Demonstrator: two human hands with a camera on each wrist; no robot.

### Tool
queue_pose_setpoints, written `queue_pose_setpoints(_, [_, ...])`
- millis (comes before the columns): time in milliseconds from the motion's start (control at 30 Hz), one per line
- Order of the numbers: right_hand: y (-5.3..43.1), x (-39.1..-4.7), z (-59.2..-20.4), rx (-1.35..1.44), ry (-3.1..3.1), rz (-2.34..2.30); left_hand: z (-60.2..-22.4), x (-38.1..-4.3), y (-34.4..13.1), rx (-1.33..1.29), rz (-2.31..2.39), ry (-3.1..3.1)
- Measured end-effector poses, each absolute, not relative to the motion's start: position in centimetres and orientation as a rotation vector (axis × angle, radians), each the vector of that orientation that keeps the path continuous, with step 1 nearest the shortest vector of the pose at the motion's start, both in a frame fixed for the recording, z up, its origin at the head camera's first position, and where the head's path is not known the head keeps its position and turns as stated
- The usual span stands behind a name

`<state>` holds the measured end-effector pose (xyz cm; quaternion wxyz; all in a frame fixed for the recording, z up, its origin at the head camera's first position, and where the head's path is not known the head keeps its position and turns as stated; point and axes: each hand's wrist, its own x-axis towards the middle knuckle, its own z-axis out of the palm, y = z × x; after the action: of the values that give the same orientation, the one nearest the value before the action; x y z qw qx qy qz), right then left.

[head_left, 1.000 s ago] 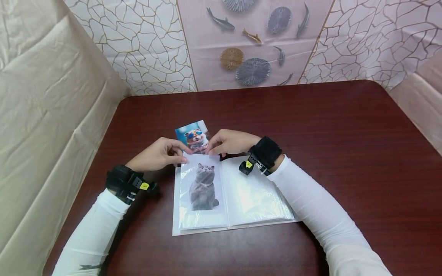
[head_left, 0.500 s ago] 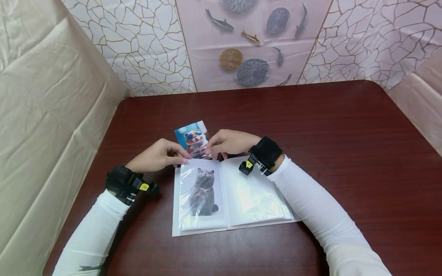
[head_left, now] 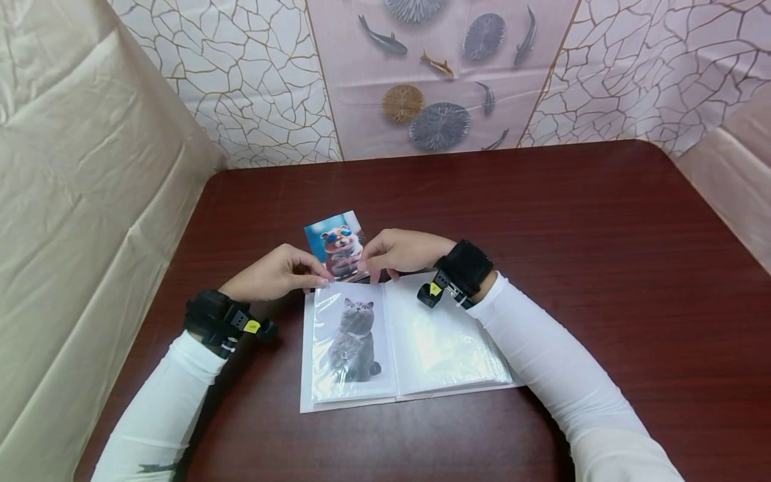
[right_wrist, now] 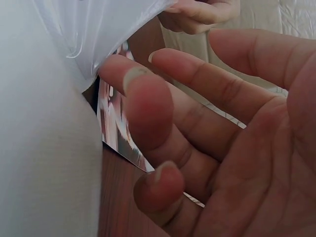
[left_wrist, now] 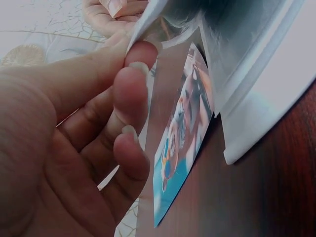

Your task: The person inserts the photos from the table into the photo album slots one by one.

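Note:
A photo album point(head_left: 448, 341) lies spread on the table, its left clear sleeve point(left_wrist: 185, 34) holding a photo of a grey cat point(head_left: 354, 341). At that sleeve's top left corner, my left hand point(head_left: 280, 273) pinches the sleeve's edge between thumb and forefinger. My right hand point(head_left: 409, 250) is at the top of the same page near the spine. One fingertip touches the sleeve edge, and the thumb and other fingers stand apart in the right wrist view. Behind the album lies a photo of a hamster in sunglasses point(head_left: 340, 244), partly covered by the page.
The dark red wooden table point(head_left: 572, 221) extends around the album. A patterned cloth point(head_left: 446, 80) hangs behind it, and a beige cloth point(head_left: 90, 201) hangs on the left. Black wrist cameras are strapped over both white sleeves.
The cat photo has slid down towards the person, deeper into the left sleeve. More of the hamster photo shows. Both hands have followed slightly downwards; the album has stayed in place.

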<state>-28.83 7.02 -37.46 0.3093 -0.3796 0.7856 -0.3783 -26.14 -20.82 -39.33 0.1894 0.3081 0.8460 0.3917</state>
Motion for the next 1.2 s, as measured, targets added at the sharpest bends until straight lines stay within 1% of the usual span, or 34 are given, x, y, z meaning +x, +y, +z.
queue_pose_setpoints(233, [7.6,-28.1,-37.1,-1.025,2.121,-0.955,-39.5,-26.2,-20.9,0.861,1.06,2.385])
queue_pose_setpoints(533, [10.2,-26.2,-36.5,-1.046,2.315,-0.856,-40.0,-26.4,-20.7,0.881,0.928,2.466])
queue_pose_setpoints(833, [13.4,-24.0,-36.6,-0.956,2.513,-0.755,-40.3,-26.9,-20.8,0.708,0.892,2.662])
queue_pose_setpoints(1033, [15.6,-23.1,-37.2,-0.855,2.621,-0.691,-40.6,-28.7,-21.0,0.646,0.852,2.777])
queue_pose_setpoints(1200, [16.8,-22.5,-37.6,-0.839,2.637,-0.754,-40.6,-30.3,-20.8,0.523,0.803,2.82])
